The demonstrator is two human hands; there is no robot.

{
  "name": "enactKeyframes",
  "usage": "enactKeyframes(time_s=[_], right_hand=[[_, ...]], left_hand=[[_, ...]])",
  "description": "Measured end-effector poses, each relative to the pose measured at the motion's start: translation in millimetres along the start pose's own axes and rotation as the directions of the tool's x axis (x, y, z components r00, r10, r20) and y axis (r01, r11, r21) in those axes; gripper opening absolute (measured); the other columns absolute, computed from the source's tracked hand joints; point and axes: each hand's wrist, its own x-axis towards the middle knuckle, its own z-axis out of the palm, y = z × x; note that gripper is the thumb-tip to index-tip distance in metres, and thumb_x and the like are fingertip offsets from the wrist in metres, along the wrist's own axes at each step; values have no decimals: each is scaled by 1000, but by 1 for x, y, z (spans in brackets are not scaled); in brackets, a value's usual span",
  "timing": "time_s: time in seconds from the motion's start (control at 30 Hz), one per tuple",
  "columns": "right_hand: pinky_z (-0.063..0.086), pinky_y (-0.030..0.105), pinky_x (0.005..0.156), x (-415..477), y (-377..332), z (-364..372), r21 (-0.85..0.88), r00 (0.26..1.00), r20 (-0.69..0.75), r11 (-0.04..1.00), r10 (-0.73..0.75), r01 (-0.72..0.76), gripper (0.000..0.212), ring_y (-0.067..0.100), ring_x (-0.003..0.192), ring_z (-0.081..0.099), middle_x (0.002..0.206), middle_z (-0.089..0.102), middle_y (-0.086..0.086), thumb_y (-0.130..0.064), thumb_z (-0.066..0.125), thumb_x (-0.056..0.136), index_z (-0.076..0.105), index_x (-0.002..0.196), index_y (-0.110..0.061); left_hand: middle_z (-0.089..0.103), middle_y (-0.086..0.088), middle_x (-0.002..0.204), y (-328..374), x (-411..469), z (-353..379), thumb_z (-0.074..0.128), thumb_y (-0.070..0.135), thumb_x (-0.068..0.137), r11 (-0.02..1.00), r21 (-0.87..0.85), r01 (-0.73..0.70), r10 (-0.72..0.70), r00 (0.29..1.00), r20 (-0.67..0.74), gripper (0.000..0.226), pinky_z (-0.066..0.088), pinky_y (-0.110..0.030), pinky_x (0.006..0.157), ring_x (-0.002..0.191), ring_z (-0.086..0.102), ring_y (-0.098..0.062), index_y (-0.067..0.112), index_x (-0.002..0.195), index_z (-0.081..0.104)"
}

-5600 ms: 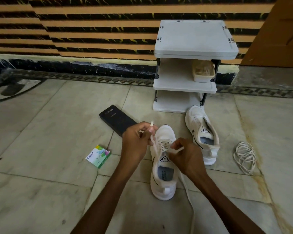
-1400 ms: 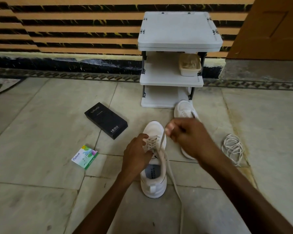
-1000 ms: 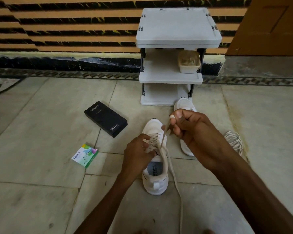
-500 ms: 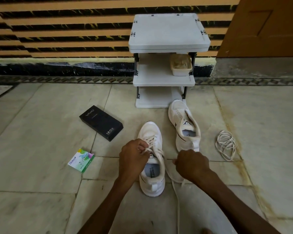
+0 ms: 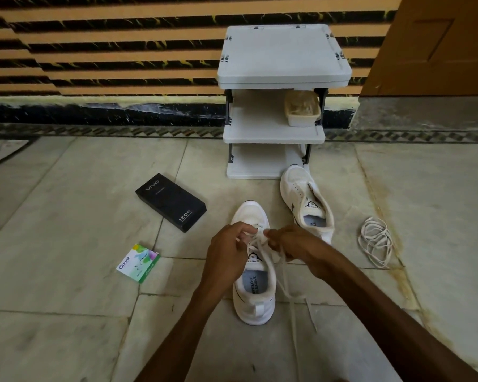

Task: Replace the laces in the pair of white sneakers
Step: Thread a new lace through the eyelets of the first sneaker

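A white sneaker [image 5: 255, 296] stands on the floor in front of me, toe pointing away. Its cream lace [image 5: 283, 274] crosses the eyelets and trails down to the right onto the floor. My left hand [image 5: 226, 255] grips the shoe's left side at the eyelets, fingers curled. My right hand [image 5: 293, 244] pinches the lace over the tongue, close to the left hand. The second white sneaker [image 5: 305, 202] lies behind and to the right, without a lace. A loose coil of white lace [image 5: 375, 241] lies on the floor at the right.
A grey three-shelf rack [image 5: 276, 111] stands against the striped wall, with a tub [image 5: 301, 111] on its middle shelf. A black box [image 5: 170, 201] and a small green-white packet [image 5: 138, 263] lie on the floor to the left. A wooden door [image 5: 439, 45] is at the right.
My right hand pulled the lace up high, dropped low beside the shoe, then came back to the eyelets next to my left hand. The left hand stayed on the shoe.
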Motion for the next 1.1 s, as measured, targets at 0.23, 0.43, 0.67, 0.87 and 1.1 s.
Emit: enactKeyframes(time_s=[0.23,0.43,0.67,0.87,1.1], right_hand=[[40,11,59,-59,-36,-32,-240,934,-77,916,-348,322,40,-3,61,59,65,68,-12,-44,55,95,72,61,-33],[49,14,61,-75,-13,-37,-561,936,-20,779,-352,281,13,0,62,62,78,68,-7,-34,62,92,71,85,-28],[58,27,78,-45,19,-19,-787,981,169,586,-97,194,8,19,84,70,91,74,8,-13,71,84,75,91,-11],[59,27,66,-36,12,-7,-11,963,26,963,-268,268,6,24,74,73,79,74,16,4,63,89,69,87,5],[59,24,70,-27,5,-3,473,958,-221,838,-184,270,6,22,74,71,84,72,19,0,65,88,67,94,1]], left_hand=[[51,9,100,22,12,7,69,37,87,988,122,-91,71,985,157,21,49,-25,76,86,56,-7,33,107,68],[55,11,74,41,26,-17,65,6,85,962,20,-272,266,920,-287,19,45,-16,59,65,55,-5,23,82,70],[64,8,81,45,30,-17,56,-3,86,969,-87,-230,188,922,-338,25,43,-13,60,68,58,-6,17,82,71],[65,2,97,32,16,-14,56,0,93,927,-376,22,-72,990,-119,40,55,-20,67,75,69,-11,24,124,47],[65,3,78,17,-11,-11,43,27,103,944,-295,150,-73,963,258,24,50,-21,71,68,59,-5,15,108,64]])
